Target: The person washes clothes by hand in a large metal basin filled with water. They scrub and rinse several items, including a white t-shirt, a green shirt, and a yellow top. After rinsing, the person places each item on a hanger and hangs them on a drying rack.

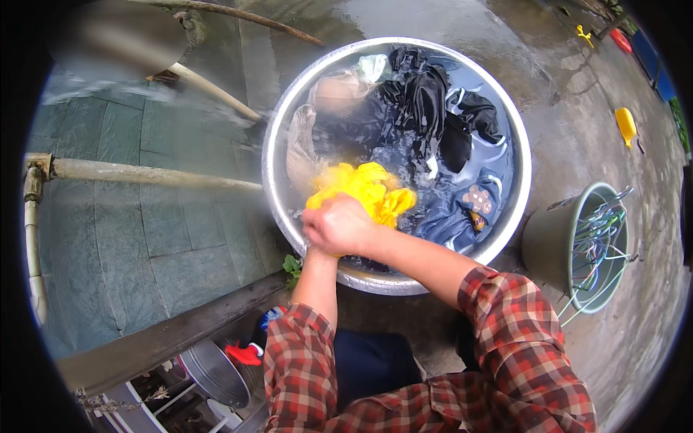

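Observation:
A bunched wet yellow cloth point(368, 189) is in my hands over the near left part of a large round metal basin point(520, 162). My right hand point(344, 224) is closed in a fist on the cloth, crossing over the left wrist area. Pressed close against it, my left hand point(320, 250) grips the same cloth, its fingers mostly hidden. Dark water fills the basin. Black garments point(425, 103) float at the far side, a beige cloth point(338, 92) at the far left, and a blue garment with a gingerbread-figure patch point(460, 211) at the near right.
Right of the basin, a grey-green bucket point(547, 243) lies tilted with wire hangers point(601, 233) inside. Pale pipes point(146, 173) run toward the basin above green tiles point(184, 270). A metal pan point(216, 373) and red spray-bottle head point(243, 353) are at lower left. The concrete is wet.

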{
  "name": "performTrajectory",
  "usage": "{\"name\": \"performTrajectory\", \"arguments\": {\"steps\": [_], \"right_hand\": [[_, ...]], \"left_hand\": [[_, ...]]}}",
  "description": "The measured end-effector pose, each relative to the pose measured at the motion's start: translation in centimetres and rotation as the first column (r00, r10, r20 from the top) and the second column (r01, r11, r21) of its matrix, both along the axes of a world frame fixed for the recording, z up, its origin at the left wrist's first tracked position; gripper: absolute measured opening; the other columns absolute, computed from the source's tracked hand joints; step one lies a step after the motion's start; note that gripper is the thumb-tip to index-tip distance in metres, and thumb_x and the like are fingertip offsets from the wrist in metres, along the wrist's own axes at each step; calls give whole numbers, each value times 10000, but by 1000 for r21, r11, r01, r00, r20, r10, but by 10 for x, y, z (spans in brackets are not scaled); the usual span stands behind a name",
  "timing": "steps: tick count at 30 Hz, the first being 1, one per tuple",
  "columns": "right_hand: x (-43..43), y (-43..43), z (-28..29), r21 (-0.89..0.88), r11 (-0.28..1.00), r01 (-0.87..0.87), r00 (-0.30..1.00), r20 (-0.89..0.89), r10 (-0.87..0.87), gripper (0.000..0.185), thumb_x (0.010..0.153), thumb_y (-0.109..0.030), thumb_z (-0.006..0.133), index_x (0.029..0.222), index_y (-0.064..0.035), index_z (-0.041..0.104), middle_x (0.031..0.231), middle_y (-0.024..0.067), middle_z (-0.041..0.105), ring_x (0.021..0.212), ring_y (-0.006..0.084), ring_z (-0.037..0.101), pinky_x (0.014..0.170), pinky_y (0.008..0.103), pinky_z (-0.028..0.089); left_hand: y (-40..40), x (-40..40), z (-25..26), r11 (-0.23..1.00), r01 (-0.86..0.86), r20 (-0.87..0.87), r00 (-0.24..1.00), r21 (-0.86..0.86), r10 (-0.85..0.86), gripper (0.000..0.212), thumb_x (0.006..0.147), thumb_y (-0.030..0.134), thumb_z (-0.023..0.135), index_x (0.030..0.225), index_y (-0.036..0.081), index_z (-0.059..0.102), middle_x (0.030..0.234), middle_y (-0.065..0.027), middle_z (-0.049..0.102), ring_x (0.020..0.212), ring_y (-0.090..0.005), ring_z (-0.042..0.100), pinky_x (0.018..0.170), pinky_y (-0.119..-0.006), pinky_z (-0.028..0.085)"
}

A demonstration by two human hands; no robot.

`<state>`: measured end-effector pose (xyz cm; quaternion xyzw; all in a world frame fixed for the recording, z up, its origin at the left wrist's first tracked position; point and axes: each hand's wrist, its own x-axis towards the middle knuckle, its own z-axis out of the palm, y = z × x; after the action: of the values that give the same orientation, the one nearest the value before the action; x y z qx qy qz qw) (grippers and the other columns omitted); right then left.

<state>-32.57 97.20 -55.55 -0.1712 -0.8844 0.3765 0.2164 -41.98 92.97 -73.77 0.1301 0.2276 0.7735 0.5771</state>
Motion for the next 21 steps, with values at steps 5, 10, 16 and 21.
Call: {"name": "performTrajectory", "arguments": {"steps": [5, 10, 16, 21], "right_hand": [[55, 139, -27, 97, 845, 526, 825, 185, -535, 214, 711, -254, 551, 830, -76, 541, 692, 163, 599, 676, 328, 590, 636, 420, 471], [115, 192, 31, -21, 724, 689, 722, 102, -684, 218, 698, -229, 559, 845, -71, 590, 719, 146, 604, 723, 280, 598, 678, 366, 463], [133, 176, -33, 15, 896, 444, 780, 487, -394, 174, 684, -192, 574, 802, -70, 609, 755, 133, 613, 744, 291, 591, 686, 376, 463], [84, 125, -91, 5, 934, 358, 861, 385, -333, 209, 700, -103, 537, 899, -51, 573, 973, 130, 558, 889, 299, 544, 782, 359, 437]], "left_hand": [[31, 0, 163, 917, -60, -107, 994, -393, 20, 280, 891, 179, 396, 1146, 88, 466, 1077, -61, 542, 921, -202, 532, 815, -353, 427], [-1, -45, 212, 925, -339, -323, 906, -171, 273, 277, 869, 149, 450, 1140, 94, 469, 1103, -67, 528, 932, -176, 517, 791, -335, 431], [-26, -59, 134, 737, -111, -275, 956, -666, -104, 290, 855, 164, 466, 1133, 80, 470, 1009, -58, 578, 828, -154, 563, 644, -270, 467], [-27, -17, 111, 416, -54, -355, 629, -908, -692, 306, 854, 260, 499, 1125, 118, 500, 1003, -10, 580, 860, -130, 553, 721, -283, 447]]}}
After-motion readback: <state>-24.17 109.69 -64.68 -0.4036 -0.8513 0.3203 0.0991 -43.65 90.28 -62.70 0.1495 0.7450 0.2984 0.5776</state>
